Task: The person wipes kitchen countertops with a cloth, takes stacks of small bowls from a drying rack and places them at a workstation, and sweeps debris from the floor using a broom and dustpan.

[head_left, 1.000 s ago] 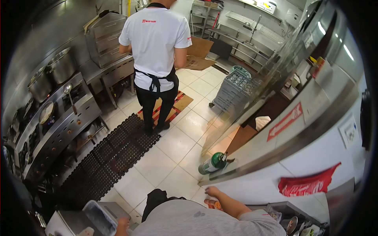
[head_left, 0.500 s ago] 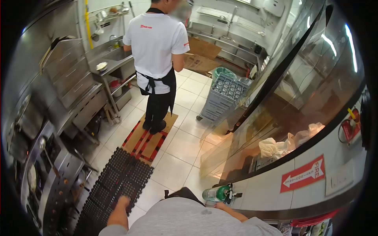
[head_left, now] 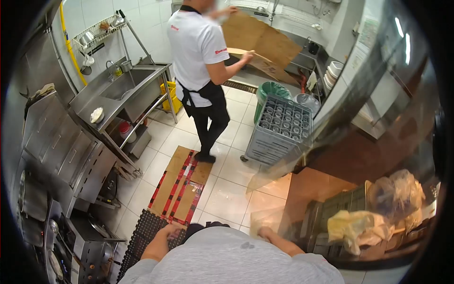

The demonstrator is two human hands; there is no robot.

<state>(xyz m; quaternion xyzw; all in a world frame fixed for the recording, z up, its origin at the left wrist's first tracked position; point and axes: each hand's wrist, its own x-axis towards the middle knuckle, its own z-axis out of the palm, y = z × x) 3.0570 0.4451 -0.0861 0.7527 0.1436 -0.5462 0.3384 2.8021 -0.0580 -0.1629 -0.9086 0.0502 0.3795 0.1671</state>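
My left hand (head_left: 172, 231) hangs beside my grey shirt (head_left: 227, 258), above the black rubber mat and the near end of the taped cardboard. Its fingers are loosely bent and a little apart, with nothing visible in them. On the other side, my right hand (head_left: 266, 233) hangs low near the glass partition, its fingers curled in and nothing seen in it. Ahead, a co-worker (head_left: 198, 57) in a white T-shirt and black apron holds a large folded cardboard sheet (head_left: 260, 40) with both hands.
Flattened cardboard with red-black tape (head_left: 176, 182) and a black perforated mat (head_left: 142, 236) cover part of the tiled floor. A grey glass rack (head_left: 279, 135) stands ahead right by a green-lined bin (head_left: 269, 90). At left are a steel sink (head_left: 132, 83) and stove (head_left: 87, 248).
I have moved forward along the mat. The co-worker has turned right and lifted the cardboard sheet. The fire extinguisher and its sign have left the view.
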